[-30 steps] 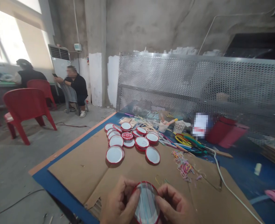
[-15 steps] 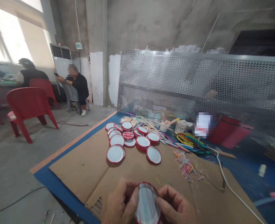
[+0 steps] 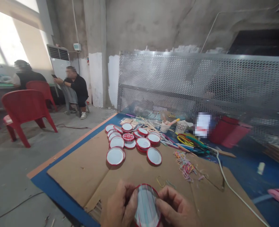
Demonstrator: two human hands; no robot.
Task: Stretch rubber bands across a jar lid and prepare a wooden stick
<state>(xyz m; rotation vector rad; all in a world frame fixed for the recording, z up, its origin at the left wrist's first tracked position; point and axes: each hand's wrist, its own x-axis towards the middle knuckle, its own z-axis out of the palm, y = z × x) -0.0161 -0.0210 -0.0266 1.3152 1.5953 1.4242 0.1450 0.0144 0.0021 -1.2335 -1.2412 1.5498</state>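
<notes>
Near the bottom edge I hold a jar lid (image 3: 147, 205) with a red rim and pale inside. Several thin coloured bands run lengthwise across it. My left hand (image 3: 121, 201) grips its left rim, thumb on top and fingers curled beneath. On the other side my right hand (image 3: 175, 205) pinches the right rim with the thumb. Just beyond my hands, a yellow rubber band (image 3: 160, 181) lies on the cardboard (image 3: 82, 176). Farther off is a cluster of red-rimmed jar lids (image 3: 115, 155), mostly white side up. To their right sits a tangled pile of coloured rubber bands (image 3: 185, 166).
Pencils, sticks and coiled yellow and green cords (image 3: 189, 140) lie behind the lids. A white cable (image 3: 227, 183) crosses the right side. A perforated metal panel (image 3: 172, 82) stands behind the table. Two seated people (image 3: 76, 86) and red chairs (image 3: 27, 107) are at left.
The whole view has shifted slightly, so the table things appear a little farther left. Both hands keep their hold on the banded lid, which has tilted slightly. A pink shape shows more at the right edge.
</notes>
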